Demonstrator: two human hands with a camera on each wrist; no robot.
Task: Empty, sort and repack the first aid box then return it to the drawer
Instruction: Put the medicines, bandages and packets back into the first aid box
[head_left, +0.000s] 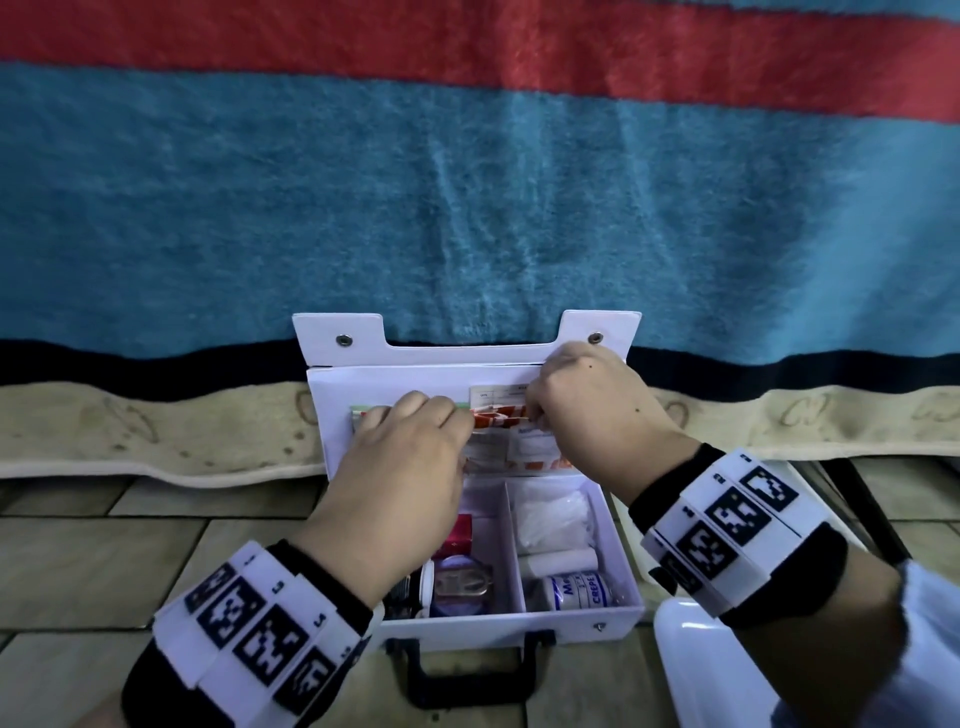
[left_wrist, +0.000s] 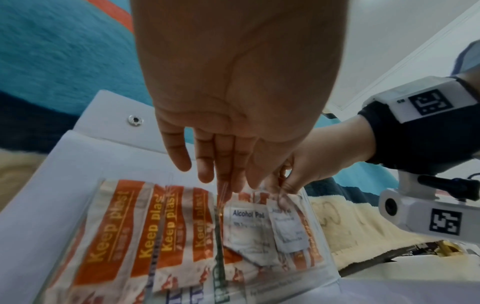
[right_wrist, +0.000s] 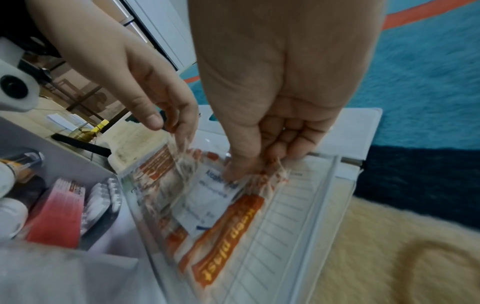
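- First aid box, white, sits open on tiled floor, lid upright against blanket behind it.
- Clear pocket on inside of lid holds orange "Keep plast" plaster strips and alcohol pad sachets.
- Left hand at top edge of pocket, left of box centre; fingers nearly straight, tips touching plaster tops; whether they grip anything, cannot tell.
- Right hand at pocket top, right of box centre; thumb and curled fingers pinch sachet and strip tops.
- Inside box: crepe bandage roll front right compartment, white gauze pack behind it, red carton left compartment.
- Black handle on box front.
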